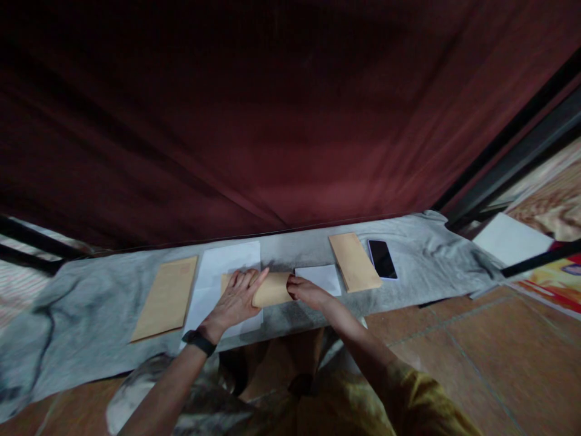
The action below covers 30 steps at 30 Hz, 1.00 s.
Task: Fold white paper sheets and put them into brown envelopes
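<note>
A small brown envelope (pixel 272 289) lies on a grey cloth (pixel 91 315) in front of me. My left hand (pixel 236 300) rests flat on its left part, fingers stretched out. My right hand (pixel 306 292) has its fingers curled at the envelope's right end, beside a white folded sheet (pixel 321 277) that sticks out there. Whether the fingers pinch the envelope or the sheet I cannot make out. A larger white paper (pixel 218 272) lies under the envelope and my left hand.
A big brown envelope (pixel 167 298) lies to the left and another brown envelope (pixel 354 261) to the right, next to a black phone (pixel 382 258). A dark red curtain (pixel 272 121) hangs behind. Tiled floor (pixel 454 339) lies at the right.
</note>
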Each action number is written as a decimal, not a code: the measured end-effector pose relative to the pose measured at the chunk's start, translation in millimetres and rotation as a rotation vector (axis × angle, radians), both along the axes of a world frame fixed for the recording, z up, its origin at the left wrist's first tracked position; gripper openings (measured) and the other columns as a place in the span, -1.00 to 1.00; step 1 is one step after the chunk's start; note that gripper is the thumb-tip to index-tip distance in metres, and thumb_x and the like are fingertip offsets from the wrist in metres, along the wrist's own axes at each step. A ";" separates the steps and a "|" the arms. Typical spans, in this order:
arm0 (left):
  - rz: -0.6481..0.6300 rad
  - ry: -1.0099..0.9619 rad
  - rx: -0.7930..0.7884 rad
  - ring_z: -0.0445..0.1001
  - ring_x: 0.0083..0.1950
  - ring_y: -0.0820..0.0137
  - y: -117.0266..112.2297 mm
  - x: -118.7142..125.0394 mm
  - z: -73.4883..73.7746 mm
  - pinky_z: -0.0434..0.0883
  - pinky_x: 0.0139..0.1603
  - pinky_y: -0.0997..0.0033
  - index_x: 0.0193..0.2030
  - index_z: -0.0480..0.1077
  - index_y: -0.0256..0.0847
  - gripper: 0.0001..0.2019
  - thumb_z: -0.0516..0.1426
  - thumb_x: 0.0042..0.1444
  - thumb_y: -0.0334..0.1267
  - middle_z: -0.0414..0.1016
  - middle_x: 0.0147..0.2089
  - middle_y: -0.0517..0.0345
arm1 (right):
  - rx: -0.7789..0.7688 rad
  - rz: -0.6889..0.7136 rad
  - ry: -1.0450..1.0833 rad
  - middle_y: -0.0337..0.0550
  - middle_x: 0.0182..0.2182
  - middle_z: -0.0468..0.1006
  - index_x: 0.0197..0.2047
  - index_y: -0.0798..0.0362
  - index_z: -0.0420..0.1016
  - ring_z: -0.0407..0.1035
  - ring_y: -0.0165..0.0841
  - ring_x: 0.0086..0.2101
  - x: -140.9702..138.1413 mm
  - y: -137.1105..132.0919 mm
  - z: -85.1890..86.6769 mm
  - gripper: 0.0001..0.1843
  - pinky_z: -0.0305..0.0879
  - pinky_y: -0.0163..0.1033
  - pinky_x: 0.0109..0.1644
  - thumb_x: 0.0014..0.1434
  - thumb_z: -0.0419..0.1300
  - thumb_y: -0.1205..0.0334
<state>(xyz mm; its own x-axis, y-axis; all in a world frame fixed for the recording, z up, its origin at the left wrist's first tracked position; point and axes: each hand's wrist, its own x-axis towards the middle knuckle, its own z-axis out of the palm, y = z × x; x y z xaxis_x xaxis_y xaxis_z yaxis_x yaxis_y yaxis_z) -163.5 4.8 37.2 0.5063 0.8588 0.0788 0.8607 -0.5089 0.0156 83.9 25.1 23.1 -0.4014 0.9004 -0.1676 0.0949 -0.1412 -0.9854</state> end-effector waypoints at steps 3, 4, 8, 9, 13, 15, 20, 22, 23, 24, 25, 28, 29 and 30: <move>0.026 -0.077 -0.009 0.27 0.34 0.00 0.7 -7.1 3.6 0.05 0.44 -0.05 0.54 -0.22 -0.20 0.01 0.21 -0.01 -0.23 0.33 0.29 -0.18 | 0.002 -0.112 0.125 -0.05 -0.13 0.63 -0.04 0.08 0.58 0.51 -0.25 -0.15 24.9 -3.3 -11.8 -0.66 0.45 -0.13 -0.02 0.24 0.21 0.04; 0.037 -0.102 -0.014 0.28 0.33 -0.01 1.1 -9.8 4.6 0.08 0.42 -0.04 0.54 -0.26 -0.20 0.03 0.22 -0.01 -0.23 0.33 0.30 -0.18 | 0.026 -0.207 0.084 -0.04 -0.12 0.63 -0.05 0.07 0.58 0.51 -0.24 -0.14 36.5 -6.0 -16.9 -0.66 0.44 -0.11 0.00 0.25 0.17 0.04; 0.078 -0.164 -0.025 0.26 0.33 -0.07 2.8 -19.2 7.3 0.16 0.36 -0.06 0.53 -0.37 -0.21 0.11 0.25 -0.01 -0.15 0.26 0.34 -0.21 | 0.299 -0.462 -0.482 0.10 0.03 0.55 0.12 0.11 0.50 0.43 -0.16 0.03 77.5 -19.1 -38.9 -0.58 0.29 0.01 0.22 0.28 0.02 0.21; 0.080 -0.167 -0.028 0.26 0.34 -0.08 3.2 -20.7 7.6 0.17 0.36 -0.07 0.53 -0.39 -0.21 0.12 0.26 -0.02 -0.14 0.25 0.35 -0.23 | 0.347 -0.461 -0.606 0.18 0.09 0.51 0.18 0.17 0.46 0.38 -0.12 0.10 82.8 -22.1 -43.9 -0.55 0.24 0.01 0.27 0.29 0.01 0.24; 0.054 -0.126 -0.040 0.23 0.36 -0.07 4.5 -22.0 7.9 0.13 0.38 -0.07 0.53 -0.35 -0.20 0.12 0.27 -0.04 -0.16 0.23 0.36 -0.22 | 0.387 -0.405 -0.960 0.37 0.22 0.36 0.29 0.33 0.32 0.22 -0.02 0.25 80.8 -30.7 -56.8 -0.47 0.15 0.03 0.32 0.33 -0.01 0.27; 0.044 -0.097 -0.040 0.21 0.38 -0.05 5.7 -19.9 8.2 0.10 0.41 -0.07 0.53 -0.30 -0.21 0.10 0.26 -0.04 -0.18 0.24 0.35 -0.22 | 0.376 -0.402 -1.063 0.40 0.26 0.32 0.33 0.33 0.27 0.19 0.02 0.27 72.7 -31.9 -58.5 -0.44 0.14 0.05 0.30 0.33 0.03 0.24; 0.022 -0.012 -0.044 0.19 0.40 -0.04 9.6 -13.1 12.5 -0.02 0.46 -0.13 0.54 -0.21 -0.20 0.07 0.27 -0.06 -0.22 0.25 0.35 -0.23 | 0.338 -0.434 -1.157 0.44 0.19 0.36 0.42 0.35 0.11 0.23 0.09 0.20 59.1 -27.2 -55.1 -0.28 0.17 0.08 0.25 0.28 0.13 0.20; 0.027 0.006 -0.023 0.15 0.43 -0.04 10.3 -11.8 14.5 -0.07 0.47 -0.15 0.54 -0.21 -0.21 0.06 0.27 -0.04 -0.23 0.22 0.37 -0.25 | 0.327 -0.466 -1.160 0.41 0.13 0.39 0.44 0.34 0.06 0.28 0.09 0.15 58.2 -24.7 -54.6 -0.22 0.19 0.07 0.22 0.25 0.16 0.21; 0.031 0.007 -0.012 0.12 0.45 -0.04 10.3 -11.6 15.0 -0.08 0.48 -0.15 0.54 -0.21 -0.21 0.05 0.26 -0.03 -0.24 0.20 0.38 -0.26 | 0.327 -0.483 -1.158 0.40 0.11 0.40 0.44 0.34 0.04 0.30 0.08 0.13 58.4 -23.9 -55.0 -0.20 0.20 0.07 0.21 0.24 0.17 0.21; 0.036 0.007 -0.005 0.10 0.46 -0.03 9.9 -11.9 15.2 -0.10 0.48 -0.15 0.54 -0.21 -0.21 0.05 0.26 -0.03 -0.24 0.20 0.39 -0.26 | 0.332 -0.498 -1.156 0.40 0.10 0.40 0.44 0.36 0.03 0.31 0.08 0.11 58.8 -23.5 -55.7 -0.19 0.21 0.06 0.21 0.23 0.18 0.21; 0.040 0.009 -0.004 0.10 0.46 -0.03 9.3 -12.5 14.8 -0.11 0.48 -0.16 0.54 -0.21 -0.20 0.04 0.26 -0.02 -0.25 0.20 0.39 -0.26 | 0.342 -0.510 -1.154 0.40 0.08 0.40 0.44 0.37 0.01 0.31 0.08 0.10 59.3 -23.3 -56.6 -0.18 0.22 0.07 0.20 0.23 0.18 0.21; 0.051 0.016 -0.040 0.13 0.44 -0.05 7.0 -15.9 11.5 -0.10 0.47 -0.19 0.54 -0.19 -0.17 0.05 0.27 -0.05 -0.27 0.20 0.39 -0.24 | 0.376 -0.537 -1.161 0.42 0.10 0.36 0.44 0.41 -0.03 0.28 0.10 0.11 60.4 -23.9 -58.1 -0.15 0.23 0.07 0.18 0.23 0.18 0.19; 0.056 0.016 -0.057 0.13 0.44 -0.05 6.4 -17.4 10.1 -0.09 0.47 -0.20 0.54 -0.19 -0.16 0.07 0.27 -0.06 -0.27 0.20 0.39 -0.24 | 0.378 -0.542 -1.173 0.43 0.11 0.35 0.44 0.43 -0.04 0.27 0.10 0.12 60.3 -24.1 -57.7 -0.14 0.23 0.07 0.18 0.23 0.19 0.18; 0.061 0.014 -0.073 0.14 0.43 -0.05 6.1 -19.1 8.6 -0.09 0.46 -0.20 0.54 -0.20 -0.15 0.08 0.28 -0.07 -0.28 0.20 0.39 -0.23 | 0.374 -0.540 -1.190 0.44 0.11 0.34 0.43 0.45 -0.04 0.27 0.10 0.12 60.0 -24.2 -56.8 -0.14 0.24 0.06 0.18 0.23 0.19 0.17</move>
<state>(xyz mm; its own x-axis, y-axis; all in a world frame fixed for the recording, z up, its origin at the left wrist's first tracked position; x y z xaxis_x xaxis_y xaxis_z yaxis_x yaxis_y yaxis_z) -182.6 10.9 45.8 0.4532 0.8914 0.0078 0.8906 -0.4531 0.0386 144.0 0.9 -33.7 0.2284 0.9655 0.1249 0.9261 -0.1759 -0.3336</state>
